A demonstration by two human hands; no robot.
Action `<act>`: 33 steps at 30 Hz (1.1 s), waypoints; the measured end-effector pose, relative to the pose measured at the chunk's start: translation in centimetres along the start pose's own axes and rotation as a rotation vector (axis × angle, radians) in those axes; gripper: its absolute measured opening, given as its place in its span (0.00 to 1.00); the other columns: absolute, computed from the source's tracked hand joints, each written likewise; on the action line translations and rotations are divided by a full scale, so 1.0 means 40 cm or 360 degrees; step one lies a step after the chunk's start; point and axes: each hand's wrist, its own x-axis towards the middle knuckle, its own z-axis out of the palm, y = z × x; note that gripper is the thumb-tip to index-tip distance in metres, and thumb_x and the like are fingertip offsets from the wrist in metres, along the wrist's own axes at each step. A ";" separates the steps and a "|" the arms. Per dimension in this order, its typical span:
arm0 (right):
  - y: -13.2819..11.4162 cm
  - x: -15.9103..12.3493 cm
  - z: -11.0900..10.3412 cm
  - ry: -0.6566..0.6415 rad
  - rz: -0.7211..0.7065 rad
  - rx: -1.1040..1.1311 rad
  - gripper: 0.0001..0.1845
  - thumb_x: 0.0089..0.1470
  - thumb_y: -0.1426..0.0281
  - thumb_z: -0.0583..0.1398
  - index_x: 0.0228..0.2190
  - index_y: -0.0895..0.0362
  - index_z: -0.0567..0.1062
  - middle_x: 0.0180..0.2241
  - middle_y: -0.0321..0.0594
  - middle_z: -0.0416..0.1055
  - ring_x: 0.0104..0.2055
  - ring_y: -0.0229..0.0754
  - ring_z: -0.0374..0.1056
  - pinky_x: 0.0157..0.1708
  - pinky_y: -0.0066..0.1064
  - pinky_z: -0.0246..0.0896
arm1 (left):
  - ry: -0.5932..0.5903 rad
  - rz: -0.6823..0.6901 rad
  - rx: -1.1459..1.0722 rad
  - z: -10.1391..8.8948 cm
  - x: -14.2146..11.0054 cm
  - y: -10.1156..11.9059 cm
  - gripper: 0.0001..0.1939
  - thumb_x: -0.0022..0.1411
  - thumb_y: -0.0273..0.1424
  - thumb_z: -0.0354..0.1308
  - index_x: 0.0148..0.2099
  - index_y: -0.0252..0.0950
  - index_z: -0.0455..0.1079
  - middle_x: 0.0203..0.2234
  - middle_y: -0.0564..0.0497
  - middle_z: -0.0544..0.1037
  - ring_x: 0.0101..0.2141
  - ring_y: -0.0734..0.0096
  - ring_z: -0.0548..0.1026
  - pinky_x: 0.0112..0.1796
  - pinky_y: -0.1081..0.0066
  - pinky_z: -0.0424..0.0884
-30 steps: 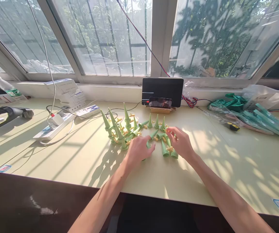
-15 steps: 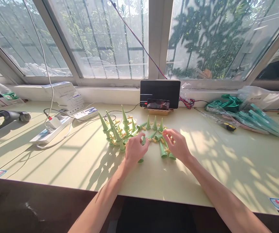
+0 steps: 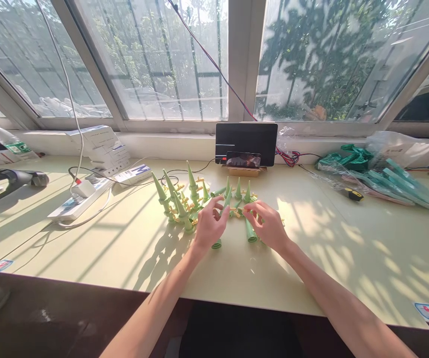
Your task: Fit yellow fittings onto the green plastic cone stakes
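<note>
My left hand (image 3: 210, 223) is closed round a slim green cone (image 3: 228, 198), which tilts with its tip up. To its right, my right hand (image 3: 268, 223) pinches with thumb and forefinger; a small yellowish piece seems to be at the fingertips, too small to make out. Left of my hands stands a cluster of upright green cones (image 3: 193, 185) with yellow pegs. Behind my hands are more short upright cones (image 3: 238, 189). A ribbed green tube (image 3: 251, 232) lies below my right hand, and another tube end (image 3: 216, 244) shows under my left hand.
A tablet (image 3: 246, 139) with a phone (image 3: 243, 159) before it stands at the back. On the left are a power strip (image 3: 76, 204) and white boxes (image 3: 104, 149). Plastic packaging (image 3: 397, 184) and a black-and-yellow tool (image 3: 352, 194) lie on the right.
My left hand has raised the green cone, now tilted tip up. My right hand has come slightly left and down, closer to it, its fingers drawn together.
</note>
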 end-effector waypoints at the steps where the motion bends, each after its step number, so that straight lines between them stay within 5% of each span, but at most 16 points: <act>1: 0.001 0.000 0.001 -0.0004 -0.0009 0.0002 0.07 0.63 0.67 0.57 0.37 0.54 0.74 0.35 0.40 0.72 0.28 0.37 0.65 0.26 0.29 0.62 | 0.0002 0.0009 -0.0007 0.001 0.000 0.000 0.16 0.63 0.38 0.57 0.50 0.37 0.70 0.31 0.52 0.75 0.20 0.79 0.67 0.22 0.75 0.66; 21: -0.007 -0.003 0.012 -0.0049 -0.0008 0.0089 0.07 0.64 0.66 0.57 0.38 0.53 0.75 0.36 0.40 0.72 0.28 0.38 0.65 0.27 0.31 0.62 | -0.0195 -0.0027 -0.0301 0.004 -0.008 -0.001 0.15 0.61 0.41 0.60 0.45 0.37 0.71 0.34 0.50 0.73 0.25 0.76 0.68 0.24 0.75 0.69; 33: -0.017 -0.002 0.011 -0.0082 0.0106 0.0062 0.10 0.65 0.63 0.55 0.37 0.53 0.74 0.35 0.40 0.71 0.31 0.39 0.67 0.29 0.31 0.64 | -0.0199 0.0138 -0.0312 0.007 -0.013 0.002 0.10 0.64 0.38 0.58 0.43 0.38 0.70 0.37 0.49 0.76 0.24 0.78 0.65 0.25 0.76 0.69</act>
